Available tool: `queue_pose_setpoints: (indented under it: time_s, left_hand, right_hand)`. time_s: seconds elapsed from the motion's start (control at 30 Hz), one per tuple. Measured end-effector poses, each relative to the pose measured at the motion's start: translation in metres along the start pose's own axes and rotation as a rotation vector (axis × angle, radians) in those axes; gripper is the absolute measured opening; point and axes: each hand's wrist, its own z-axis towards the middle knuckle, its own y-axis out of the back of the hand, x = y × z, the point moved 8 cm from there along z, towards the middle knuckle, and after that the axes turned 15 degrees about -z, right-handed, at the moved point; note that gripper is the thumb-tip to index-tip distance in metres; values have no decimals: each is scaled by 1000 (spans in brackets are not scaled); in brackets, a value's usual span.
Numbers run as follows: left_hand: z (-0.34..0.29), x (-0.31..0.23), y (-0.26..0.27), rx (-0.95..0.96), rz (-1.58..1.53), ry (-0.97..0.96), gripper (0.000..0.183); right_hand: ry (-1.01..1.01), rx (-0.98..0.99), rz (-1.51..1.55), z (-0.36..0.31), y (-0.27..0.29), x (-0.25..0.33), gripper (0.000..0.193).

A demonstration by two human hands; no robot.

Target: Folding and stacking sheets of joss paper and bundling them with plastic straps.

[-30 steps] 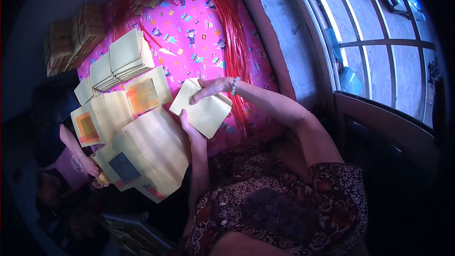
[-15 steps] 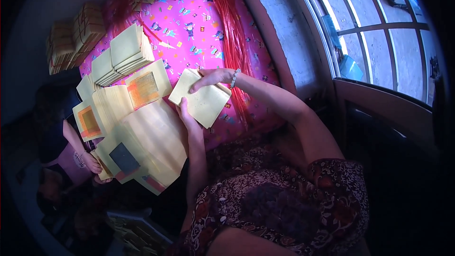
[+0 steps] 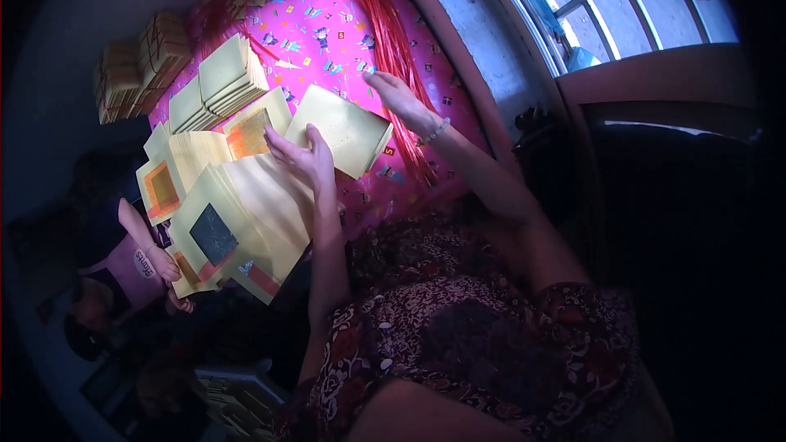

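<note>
A small stack of cream paper sheets (image 3: 344, 127) lies on the pink printed tablecloth (image 3: 327, 57), between my hands. My left hand (image 3: 307, 160) is at the stack's lower left edge, thumb up and fingers spread, in front of a fanned pile of larger cream sheets (image 3: 262, 205). Off the stack's upper right side, my right hand (image 3: 401, 102) is held flat with fingers extended, over long red plastic strands (image 3: 385, 24). Neither hand grips anything. To the left are cream sheets with an orange square patch (image 3: 161, 188) and a dark square patch (image 3: 213, 233).
Folded cream paper stacks (image 3: 221, 86) stand behind the loose sheets; tied bundles (image 3: 143, 65) sit at the far left. A co-worker's hand (image 3: 166, 265) touches paper at left. A ledge (image 3: 467, 24) and barred window (image 3: 606, 0) border the right side.
Both hands have let go of the paper stack, which now rests on the cloth. My left hand moved slightly left, my right hand up and right. The view has shifted a little.
</note>
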Motion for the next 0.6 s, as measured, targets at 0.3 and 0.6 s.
queue_pose_setpoints:
  time_s: [0.3, 0.6]
  left_hand:
    - [122, -17, -58, 435, -554, 693, 57]
    - [76, -103, -75, 513, -286, 318, 71]
  right_hand:
    - [-403, -496, 449, -72, -35, -183, 49]
    - [-399, -233, 732, -95, -71, -134, 48]
